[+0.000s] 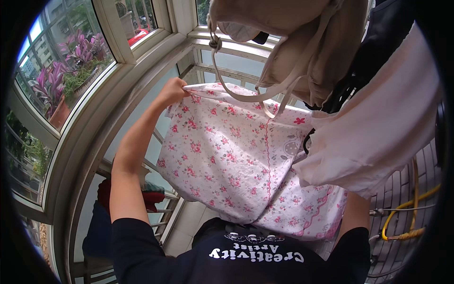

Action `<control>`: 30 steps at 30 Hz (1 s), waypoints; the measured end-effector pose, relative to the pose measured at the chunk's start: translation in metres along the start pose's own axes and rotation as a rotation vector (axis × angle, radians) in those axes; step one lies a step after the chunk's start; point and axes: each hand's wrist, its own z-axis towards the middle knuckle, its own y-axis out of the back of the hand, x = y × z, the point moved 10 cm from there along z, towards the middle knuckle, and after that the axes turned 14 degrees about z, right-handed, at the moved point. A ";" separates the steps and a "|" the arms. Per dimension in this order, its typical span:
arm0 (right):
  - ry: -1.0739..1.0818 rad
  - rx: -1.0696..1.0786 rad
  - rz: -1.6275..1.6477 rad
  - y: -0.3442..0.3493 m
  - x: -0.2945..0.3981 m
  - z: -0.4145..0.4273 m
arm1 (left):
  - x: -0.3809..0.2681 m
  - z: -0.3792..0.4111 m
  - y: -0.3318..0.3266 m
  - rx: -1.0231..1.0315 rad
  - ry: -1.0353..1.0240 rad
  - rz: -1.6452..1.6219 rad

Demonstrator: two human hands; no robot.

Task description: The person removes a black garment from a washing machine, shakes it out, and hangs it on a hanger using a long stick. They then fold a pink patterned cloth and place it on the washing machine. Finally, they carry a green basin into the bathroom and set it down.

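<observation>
A white cotton cloth [227,159] printed with pink roses is spread out before me, hanging in loose folds. My left hand [175,90] pinches its upper left corner between thumb and fingers. Across the cloth runs a pink scalloped line, with a grey fruit motif and a red flower to its right. My right forearm reaches up behind a pale pink hanging cloth [372,124], which hides my right hand. What that hand holds cannot be seen. The pale pink cloth overlaps the right side of the printed one.
A beige bag [294,42] hangs overhead, its strap [244,96] looping down in front of the printed cloth. Window frames [124,67] curve along the left, with potted plants [53,83] outside. Yellow hoses [400,209] run along the tiled wall. Dark and red garments [103,213] hang at lower left.
</observation>
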 end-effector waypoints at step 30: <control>-0.139 -0.030 -0.055 0.031 -0.043 -0.087 | -0.090 0.025 -0.098 -0.311 -0.012 0.383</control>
